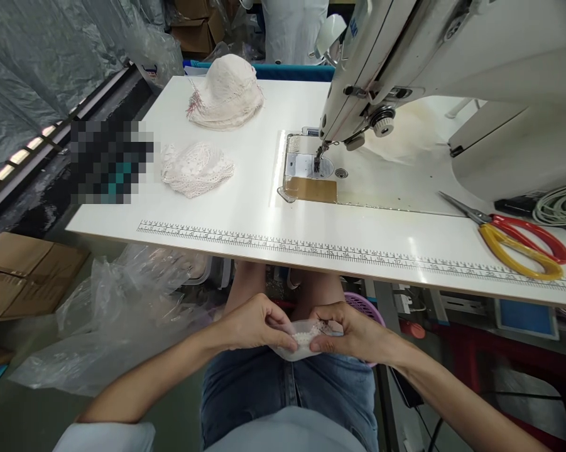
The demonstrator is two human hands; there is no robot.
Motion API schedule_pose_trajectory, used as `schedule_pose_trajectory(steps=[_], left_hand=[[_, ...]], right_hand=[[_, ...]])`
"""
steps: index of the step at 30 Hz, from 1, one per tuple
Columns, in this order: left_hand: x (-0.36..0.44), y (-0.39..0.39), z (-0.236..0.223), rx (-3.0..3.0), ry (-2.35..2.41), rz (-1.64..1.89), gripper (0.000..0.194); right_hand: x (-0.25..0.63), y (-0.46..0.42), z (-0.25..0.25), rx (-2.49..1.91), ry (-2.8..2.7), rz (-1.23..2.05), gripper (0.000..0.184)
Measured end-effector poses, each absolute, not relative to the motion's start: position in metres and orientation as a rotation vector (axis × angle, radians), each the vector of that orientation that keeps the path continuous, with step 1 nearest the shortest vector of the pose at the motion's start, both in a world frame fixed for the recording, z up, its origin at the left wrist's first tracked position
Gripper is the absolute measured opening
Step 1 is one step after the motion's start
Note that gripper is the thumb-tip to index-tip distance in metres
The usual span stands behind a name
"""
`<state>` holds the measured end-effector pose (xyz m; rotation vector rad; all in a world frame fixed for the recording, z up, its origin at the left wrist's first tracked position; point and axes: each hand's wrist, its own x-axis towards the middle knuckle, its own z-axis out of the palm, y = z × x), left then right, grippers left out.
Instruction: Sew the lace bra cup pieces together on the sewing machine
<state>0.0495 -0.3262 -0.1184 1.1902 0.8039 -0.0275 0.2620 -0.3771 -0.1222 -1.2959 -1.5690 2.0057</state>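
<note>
My left hand [271,326] and my right hand [342,329] are together over my lap, below the table's front edge. Between them is a small white, partly translucent piece [301,341] with a speckled, lace-like middle; its exact kind is unclear. Thumb and fingers of my left hand pinch its left side, and those of my right hand pinch its right side. On the table beyond lie a flat white lace piece [196,169] and a domed cream fabric piece [228,94], shaped like a cap, with reddish threads at its edge.
A white sewing machine [377,81] stands at the right of the white table [259,232]. Scissors [513,242] with red and yellow handles lie near the table's front right. Clear plastic bags [122,314] and a cardboard box [26,276] are on the floor at left.
</note>
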Motion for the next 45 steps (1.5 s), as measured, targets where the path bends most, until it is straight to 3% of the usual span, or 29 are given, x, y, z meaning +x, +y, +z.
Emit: schedule_pose_trajectory(steps=[5,14,22,30,45], left_hand=[[0.038,-0.326,-0.122,1.179,0.807,-0.036,0.022],[0.048,-0.332,-0.126,1.260,0.771,-0.030,0.033],[0.046,-0.331,-0.127,1.267,0.816,-0.064,0.028],[0.046,-0.330,-0.130,1.212,0.819,-0.024,0.026],[0.045,-0.333,-0.132,1.369,0.744,-0.063,0.027]], right_hand=[[0.260,-0.380,-0.122,-1.308,-1.625,1.934,0.028],[0.256,-0.382,-0.122,-1.323,-1.745,1.853,0.026],[0.258,-0.383,-0.128,-1.360,-1.826,1.729,0.019],[0.262,-0.390,-0.128,-1.381,-1.777,1.602,0.024],[0.255,-0.392,-0.134,-1.181,-1.718,1.667,0.022]])
